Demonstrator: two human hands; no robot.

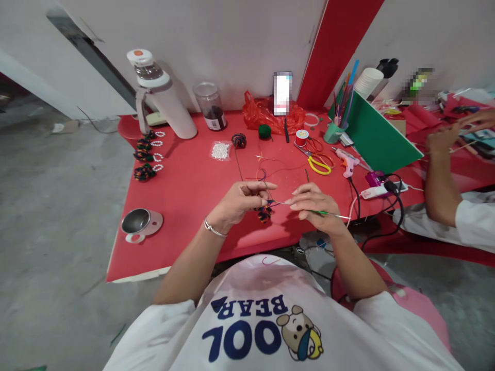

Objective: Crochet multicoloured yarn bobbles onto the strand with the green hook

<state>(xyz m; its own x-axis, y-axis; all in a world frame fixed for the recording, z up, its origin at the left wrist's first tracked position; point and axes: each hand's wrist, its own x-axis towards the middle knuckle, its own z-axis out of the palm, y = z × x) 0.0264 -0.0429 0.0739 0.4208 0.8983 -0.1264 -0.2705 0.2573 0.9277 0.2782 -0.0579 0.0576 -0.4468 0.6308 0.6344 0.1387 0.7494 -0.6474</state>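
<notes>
My left hand pinches a small dark multicoloured crochet piece, which hangs below the fingertips near the table's front edge. Yarn runs over its raised index finger. In my right hand is a crochet hook with a green grip; its tip reaches the piece at my left fingers. A strand leads up from my left hand to a dark variegated yarn ball. Beyond my hands lie a green yarn ball and a bag of white beads.
Dark crocheted pieces with bead loops lie at the left, above a metal cup. A tall bottle and jar stand behind. Yellow-handled scissors, a glue gun and a power strip are right. A co-worker's arm is beyond.
</notes>
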